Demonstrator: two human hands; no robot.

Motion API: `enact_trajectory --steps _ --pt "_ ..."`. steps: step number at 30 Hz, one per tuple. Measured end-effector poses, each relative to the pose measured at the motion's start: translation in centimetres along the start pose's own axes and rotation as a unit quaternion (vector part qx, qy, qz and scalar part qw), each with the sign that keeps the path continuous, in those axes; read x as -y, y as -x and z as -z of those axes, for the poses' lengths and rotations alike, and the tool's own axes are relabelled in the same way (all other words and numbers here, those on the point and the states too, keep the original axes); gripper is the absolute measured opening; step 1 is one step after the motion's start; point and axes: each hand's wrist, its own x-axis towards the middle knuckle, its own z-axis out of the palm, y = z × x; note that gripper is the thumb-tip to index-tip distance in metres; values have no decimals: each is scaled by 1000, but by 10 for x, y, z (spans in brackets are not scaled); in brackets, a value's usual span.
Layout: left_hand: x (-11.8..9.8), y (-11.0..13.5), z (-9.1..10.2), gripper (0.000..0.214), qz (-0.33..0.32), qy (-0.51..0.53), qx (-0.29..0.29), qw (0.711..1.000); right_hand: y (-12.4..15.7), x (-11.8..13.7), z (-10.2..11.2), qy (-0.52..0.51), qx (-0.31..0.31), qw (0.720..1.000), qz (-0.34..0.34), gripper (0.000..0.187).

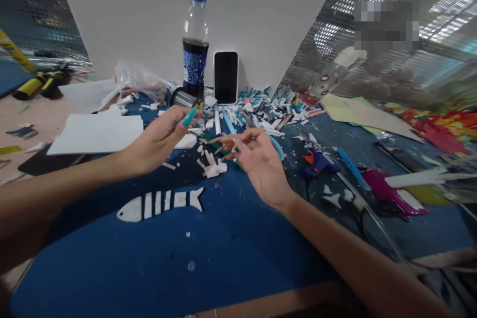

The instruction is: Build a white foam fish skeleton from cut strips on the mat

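Observation:
My left hand [160,136] is closed, with a small teal oval piece [189,117] between thumb and fingers. To its right, my right hand [261,166] is held palm up above the table, fingers loosely bent and apart, with nothing visible in them. A heap of white foam scraps [214,166] lies by its fingertips. Nearer to me, a white fish shape [130,210] lies in separate parts: a head with an eye hole, several strips and a forked tail [196,199]. Something green beneath the right fingers is mostly hidden.
A cola bottle [196,59] and a phone [226,77] stand against a white board [149,20]. Teal and white offcuts [268,109] pile up behind my hands. White sheets [97,134] lie left; a blue glue gun [318,165] and a magenta object [391,191] lie right.

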Motion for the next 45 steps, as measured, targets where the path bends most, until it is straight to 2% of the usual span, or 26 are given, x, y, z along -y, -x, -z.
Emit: enact_trajectory --steps 2,4,7,11,14,18,22,24,26,27,28,29,31,33,34,35,36,37,39,40,41,42,43,44,45 --pt "-6 1 1 44 -13 10 23 1000 1 0 0 66 27 995 68 12" --pt "-15 4 1 41 -18 45 73 996 1 2 -3 53 51 995 61 16" --pt "-29 10 -2 46 -1 115 138 984 3 6 -10 -51 39 998 -26 31" --pt "-39 18 -11 51 60 232 190 952 7 6 -24 -143 -14 979 -143 33" --pt "-41 21 -14 48 65 282 178 941 5 3 -32 -163 -44 974 -150 42" --pt "-42 21 -12 43 53 343 129 929 -2 1 -37 -172 -28 981 -89 38" --pt "-45 17 -10 49 53 374 120 918 -7 -3 -42 -120 -24 989 -82 32" --pt "-45 14 -6 50 63 375 88 921 -10 -5 -41 -64 -8 997 -36 31" --pt "-45 12 2 52 54 331 63 940 -13 -3 -35 55 10 996 67 31" --pt "-44 11 7 52 39 288 63 955 -14 0 -30 137 24 981 134 33" --pt "-44 11 13 51 22 242 73 967 -15 3 -25 234 44 949 206 37" --pt "-43 10 18 50 10 202 89 975 -16 7 -21 328 72 901 274 40" --pt "-42 12 25 49 6 148 116 982 -15 14 -14 467 97 789 387 42" --pt "-42 14 29 50 4 103 121 987 -12 19 -12 554 88 684 467 38" --pt "-43 15 30 51 0 73 118 990 -10 21 -13 579 81 648 488 37" --pt "-44 17 30 52 -7 39 113 993 -8 21 -15 591 80 631 496 36" --pt "-47 18 31 51 -18 5 114 993 -6 22 -18 595 84 634 487 33" --pt "-50 20 31 50 -30 -25 120 992 -5 22 -20 592 89 655 461 29" --pt "-57 23 32 46 -57 -74 136 986 -4 24 -24 576 103 715 383 23" --pt "-60 24 33 45 -67 -96 140 983 -3 25 -26 568 108 737 350 21" --pt "-63 24 34 44 -72 -115 145 980 -3 27 -27 567 109 745 334 21" --pt "-65 25 35 44 -70 -131 149 978 -3 29 -27 576 106 735 342 21" --pt "-67 25 36 44 -61 -143 154 976 -4 30 -27 594 101 705 374 21" --pt "-68 26 37 44 -49 -150 164 974 -4 32 -27 619 91 656 422 21" --pt "-68 25 37 44 -37 -152 175 972 -4 33 -26 646 76 595 472 21"
